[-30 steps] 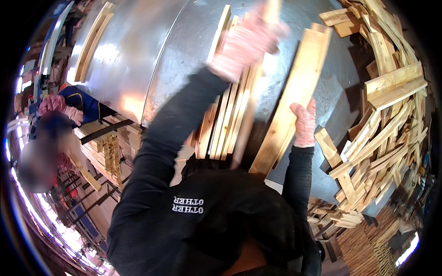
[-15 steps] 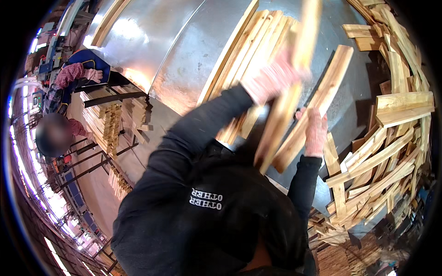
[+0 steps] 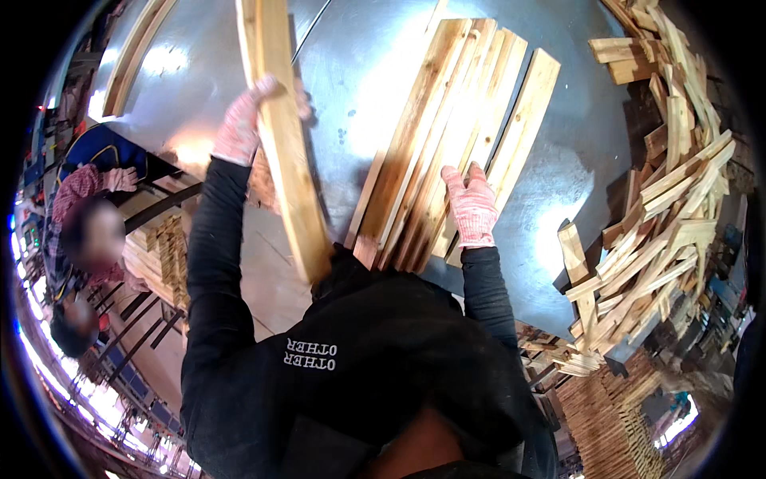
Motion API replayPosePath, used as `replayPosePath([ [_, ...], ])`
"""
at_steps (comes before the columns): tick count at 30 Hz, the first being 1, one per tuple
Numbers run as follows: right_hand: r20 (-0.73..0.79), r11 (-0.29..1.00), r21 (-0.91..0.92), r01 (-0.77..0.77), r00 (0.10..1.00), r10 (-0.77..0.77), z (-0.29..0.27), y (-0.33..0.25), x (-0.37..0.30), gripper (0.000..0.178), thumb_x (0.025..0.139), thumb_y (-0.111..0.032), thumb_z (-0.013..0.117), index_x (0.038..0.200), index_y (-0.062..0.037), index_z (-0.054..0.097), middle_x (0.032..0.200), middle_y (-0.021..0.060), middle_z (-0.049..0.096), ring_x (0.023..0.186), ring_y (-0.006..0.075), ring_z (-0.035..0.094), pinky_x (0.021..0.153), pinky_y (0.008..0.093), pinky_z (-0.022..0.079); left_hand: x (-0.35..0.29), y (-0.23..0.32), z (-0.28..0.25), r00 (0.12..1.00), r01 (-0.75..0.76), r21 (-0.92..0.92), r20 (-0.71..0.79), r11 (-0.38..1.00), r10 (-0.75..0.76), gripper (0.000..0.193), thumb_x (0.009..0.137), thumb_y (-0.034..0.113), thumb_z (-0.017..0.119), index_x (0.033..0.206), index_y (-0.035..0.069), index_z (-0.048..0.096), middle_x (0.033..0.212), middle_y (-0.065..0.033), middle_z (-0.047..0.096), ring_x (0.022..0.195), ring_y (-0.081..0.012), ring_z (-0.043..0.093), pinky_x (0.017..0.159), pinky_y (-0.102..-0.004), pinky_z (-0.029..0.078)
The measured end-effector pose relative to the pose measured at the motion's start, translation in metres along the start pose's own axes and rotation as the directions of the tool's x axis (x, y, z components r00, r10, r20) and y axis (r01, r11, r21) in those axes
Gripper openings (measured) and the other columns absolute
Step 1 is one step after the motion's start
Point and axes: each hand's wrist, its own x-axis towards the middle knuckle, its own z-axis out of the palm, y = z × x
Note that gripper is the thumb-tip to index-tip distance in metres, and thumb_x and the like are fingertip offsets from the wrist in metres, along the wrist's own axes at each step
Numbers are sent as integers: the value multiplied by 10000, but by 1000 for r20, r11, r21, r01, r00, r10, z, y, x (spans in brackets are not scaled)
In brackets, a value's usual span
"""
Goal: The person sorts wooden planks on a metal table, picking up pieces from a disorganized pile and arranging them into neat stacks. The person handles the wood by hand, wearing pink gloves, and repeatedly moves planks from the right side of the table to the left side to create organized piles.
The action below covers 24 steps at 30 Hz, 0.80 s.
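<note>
Left hand point(image 3: 242, 121) (gloved) has swung leftward — board point(image 3: 286, 148) in grip.

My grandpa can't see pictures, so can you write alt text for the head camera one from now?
A pink-gloved left hand grips a long wooden board, while the gloved right hand is over a row of boards on a shiny metal table. A jumbled wood pile lies at right; a co-worker shows at left.

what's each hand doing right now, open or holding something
Left hand: closed around a long wooden board.
Right hand: over the row of boards, fingers apart; cannot tell whether it grips one.
</note>
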Motion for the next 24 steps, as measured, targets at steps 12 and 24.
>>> replayPosePath([
  [12,-229,897,-126,423,868,-441,-188,-115,33,181,963,-102,636,1130,-32,646,975,106,699,954,241,678,836,334,543,3,9,-88,906,135,483,-413,865,89,410,798,278,758,1106,19,678,938,-90,679,833,-192,666,770,-330,563],
  [24,458,-21,-417,909,190,-869,169,-323,111,99,816,-195,636,882,-166,702,873,36,670,997,222,646,1167,506,293,10,55,-122,915,228,955,-278,192,293,870,871,772,493,1389,72,519,1178,-263,666,1128,-402,637,971,-438,492],
])
